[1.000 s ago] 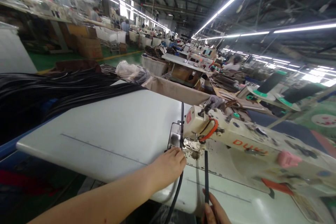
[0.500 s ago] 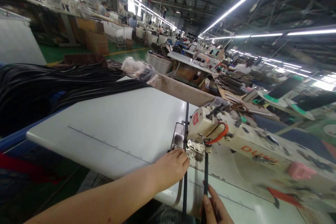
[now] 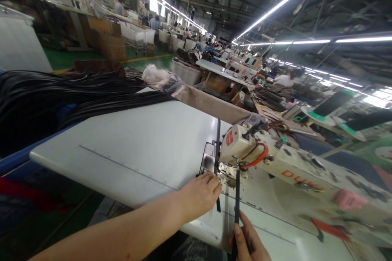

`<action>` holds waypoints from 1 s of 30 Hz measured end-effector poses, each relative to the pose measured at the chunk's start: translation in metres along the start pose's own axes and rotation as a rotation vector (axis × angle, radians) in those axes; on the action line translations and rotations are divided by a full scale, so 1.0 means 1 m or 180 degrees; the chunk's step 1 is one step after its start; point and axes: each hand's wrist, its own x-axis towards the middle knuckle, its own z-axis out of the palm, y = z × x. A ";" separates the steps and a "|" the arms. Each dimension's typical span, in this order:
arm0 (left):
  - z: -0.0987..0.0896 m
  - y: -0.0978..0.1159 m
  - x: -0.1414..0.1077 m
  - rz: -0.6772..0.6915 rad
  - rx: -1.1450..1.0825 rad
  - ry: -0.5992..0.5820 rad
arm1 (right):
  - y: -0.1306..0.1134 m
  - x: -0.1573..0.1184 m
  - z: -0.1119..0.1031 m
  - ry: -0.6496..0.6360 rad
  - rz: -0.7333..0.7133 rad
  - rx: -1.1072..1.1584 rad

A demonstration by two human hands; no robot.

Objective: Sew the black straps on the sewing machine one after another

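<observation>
My left hand (image 3: 204, 191) lies on the table beside the sewing machine (image 3: 269, 155), its fingers closed over a narrow black strip (image 3: 218, 205). That strip runs from under my fingertips past the machine's head to the far side, and its near end shows just below my hand. My right hand (image 3: 249, 238), lower right, pinches a second black strip (image 3: 237, 191) between thumb and fingers. This one stands nearly straight up in the view, its top end close to the orange-tubed needle area. The fingertips of my left hand partly hide the metal plate (image 3: 209, 159).
On the left, a thick bundle of black strips (image 3: 116, 104) overlaps the white table (image 3: 131, 142). A beige-sided bin (image 3: 214, 104) stands behind the table. Black thread cones (image 3: 333, 102) are at right; a pink block (image 3: 350, 199) sits on the machine. People work farther back.
The strip under my left hand has slid away from me; its near end, earlier beyond the table's front edge, now lies on the table. My right hand's strip has shifted slightly left and up.
</observation>
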 end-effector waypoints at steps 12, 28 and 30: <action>0.004 0.001 -0.001 -0.0064 -0.0092 -0.0133 | -0.001 -0.002 -0.003 -0.0182 0.0109 0.0067; 0.022 -0.023 0.000 -0.0942 -0.1212 -0.0438 | -0.008 -0.011 -0.005 -0.0275 0.0130 0.0212; 0.026 -0.025 0.000 -0.0972 -0.1267 -0.0439 | -0.009 -0.013 -0.003 -0.0348 0.0139 0.0228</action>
